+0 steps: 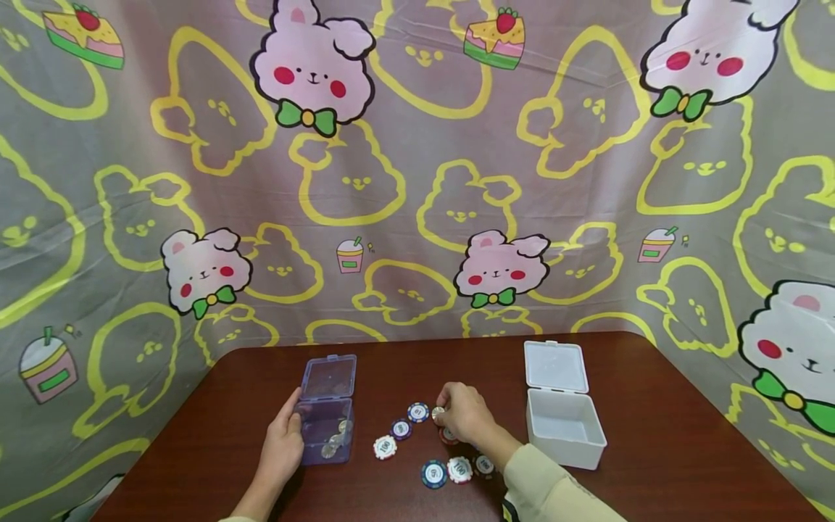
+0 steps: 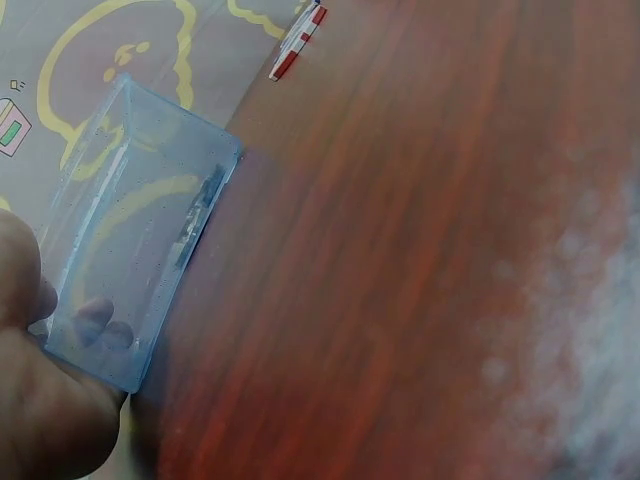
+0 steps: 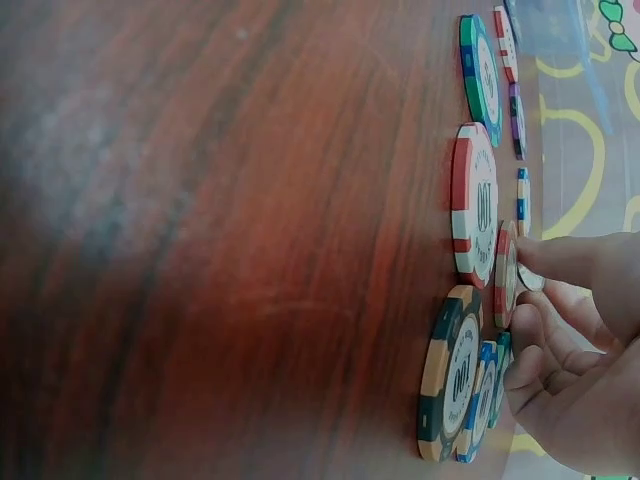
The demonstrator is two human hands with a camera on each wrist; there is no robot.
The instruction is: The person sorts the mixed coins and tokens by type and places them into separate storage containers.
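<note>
At the left, my left hand grips the side wall of a translucent blue box, whose lid stands open; several silver coins lie inside. The left wrist view shows the hand at one end of the box, fingertips visible through the plastic. Right of centre, my right hand pinches a silver coin between thumb and fingers. In the right wrist view this coin is beside a red-edged chip, partly behind the fingers of the hand.
A white box with its lid open stands at the right, its inside bare. Between the boxes several poker chips lie flat, among them a white one, a blue one and a blue-green one. A patterned cloth hangs behind the table.
</note>
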